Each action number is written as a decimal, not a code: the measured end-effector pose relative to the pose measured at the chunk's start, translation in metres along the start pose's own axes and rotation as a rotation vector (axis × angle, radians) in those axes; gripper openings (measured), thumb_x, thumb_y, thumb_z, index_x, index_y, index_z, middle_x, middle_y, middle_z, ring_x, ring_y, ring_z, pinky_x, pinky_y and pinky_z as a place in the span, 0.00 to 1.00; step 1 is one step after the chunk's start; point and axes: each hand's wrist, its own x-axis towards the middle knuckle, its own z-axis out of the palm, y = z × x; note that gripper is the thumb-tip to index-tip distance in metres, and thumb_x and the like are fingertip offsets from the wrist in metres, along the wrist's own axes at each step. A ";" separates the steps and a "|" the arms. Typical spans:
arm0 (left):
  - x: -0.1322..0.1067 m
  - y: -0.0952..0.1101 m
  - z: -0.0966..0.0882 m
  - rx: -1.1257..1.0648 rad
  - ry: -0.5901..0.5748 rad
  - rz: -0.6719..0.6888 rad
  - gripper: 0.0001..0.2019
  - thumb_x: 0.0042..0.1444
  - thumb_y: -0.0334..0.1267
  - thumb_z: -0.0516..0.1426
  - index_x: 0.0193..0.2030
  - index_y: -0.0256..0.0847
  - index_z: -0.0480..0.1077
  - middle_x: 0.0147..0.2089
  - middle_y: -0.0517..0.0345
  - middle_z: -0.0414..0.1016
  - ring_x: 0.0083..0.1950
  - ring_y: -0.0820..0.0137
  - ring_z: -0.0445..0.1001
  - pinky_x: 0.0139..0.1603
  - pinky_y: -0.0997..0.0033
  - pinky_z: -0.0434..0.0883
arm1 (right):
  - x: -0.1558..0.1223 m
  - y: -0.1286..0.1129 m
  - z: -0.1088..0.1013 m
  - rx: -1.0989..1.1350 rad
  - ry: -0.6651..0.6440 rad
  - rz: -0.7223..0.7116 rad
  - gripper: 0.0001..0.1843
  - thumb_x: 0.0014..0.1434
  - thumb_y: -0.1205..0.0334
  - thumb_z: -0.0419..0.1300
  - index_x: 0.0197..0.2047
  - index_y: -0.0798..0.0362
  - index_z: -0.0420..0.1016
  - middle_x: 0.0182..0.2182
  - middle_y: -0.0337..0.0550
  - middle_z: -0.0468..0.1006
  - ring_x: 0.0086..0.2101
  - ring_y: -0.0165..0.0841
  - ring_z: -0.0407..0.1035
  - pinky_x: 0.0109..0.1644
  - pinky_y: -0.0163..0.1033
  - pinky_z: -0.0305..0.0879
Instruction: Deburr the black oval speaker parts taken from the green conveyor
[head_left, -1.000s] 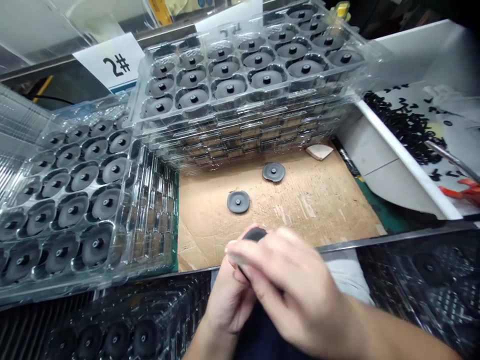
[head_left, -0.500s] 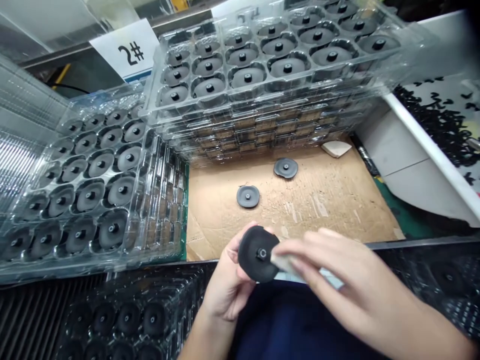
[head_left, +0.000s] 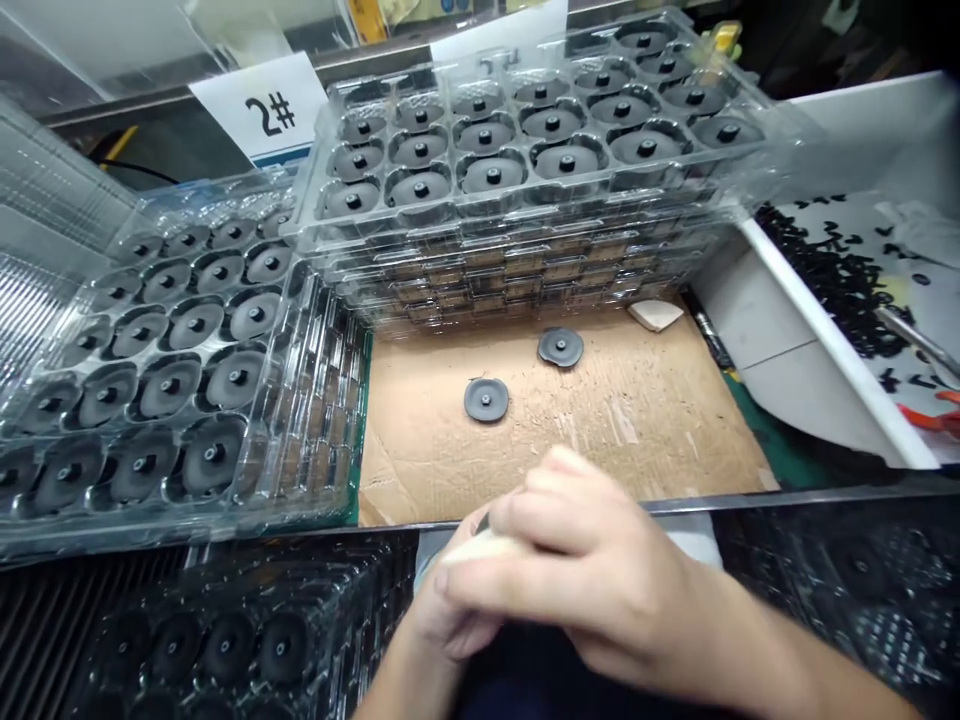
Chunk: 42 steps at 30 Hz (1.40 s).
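My right hand (head_left: pixel 592 575) lies over my left hand (head_left: pixel 439 625) near the front edge of the bench. Its fingers are closed, and its fingertips pinch a small white piece (head_left: pixel 480 548). My left hand is curled beneath it around a black rubber disc (head_left: pixel 482 521), of which only a dark sliver shows. Two more black discs (head_left: pixel 486 399) (head_left: pixel 560 347) lie loose on the brown cardboard sheet (head_left: pixel 645 420) just beyond my hands.
Stacked clear trays (head_left: pixel 525 250) full of discs stand at the back, another filled tray (head_left: pixel 315 400) at the left. Dark trays (head_left: pixel 225 640) sit at the front. At the right, a white bin (head_left: pixel 817 330) holds small black parts. A "2#" label (head_left: pixel 274 112) and a white wedge (head_left: pixel 656 314) are behind.
My right hand has swung left over the disc and now covers it, where half a second ago the disc's face was exposed. The loose discs have not moved.
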 end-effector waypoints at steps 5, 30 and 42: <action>-0.006 0.001 0.000 -0.126 -0.157 -0.082 0.23 0.37 0.40 0.70 0.43 0.43 0.76 0.40 0.57 0.79 0.38 0.65 0.79 0.38 0.73 0.74 | -0.019 0.054 0.007 0.108 0.280 0.456 0.13 0.62 0.64 0.53 0.47 0.50 0.75 0.40 0.42 0.78 0.39 0.32 0.70 0.41 0.37 0.64; -0.079 -0.039 -0.010 1.078 0.055 1.042 0.55 0.46 0.24 0.63 0.67 0.61 0.27 0.55 0.52 0.69 0.57 0.60 0.67 0.59 0.54 0.60 | -0.102 0.016 0.069 0.082 0.347 0.426 0.10 0.62 0.68 0.52 0.43 0.55 0.74 0.32 0.44 0.77 0.32 0.31 0.72 0.31 0.33 0.68; -0.071 -0.040 -0.019 0.879 0.084 0.670 0.33 0.41 0.45 0.67 0.57 0.49 0.65 0.47 0.54 0.76 0.47 0.64 0.72 0.52 0.65 0.66 | -0.098 -0.016 0.038 0.042 0.259 0.019 0.12 0.63 0.56 0.54 0.43 0.49 0.77 0.29 0.42 0.77 0.29 0.30 0.70 0.32 0.33 0.65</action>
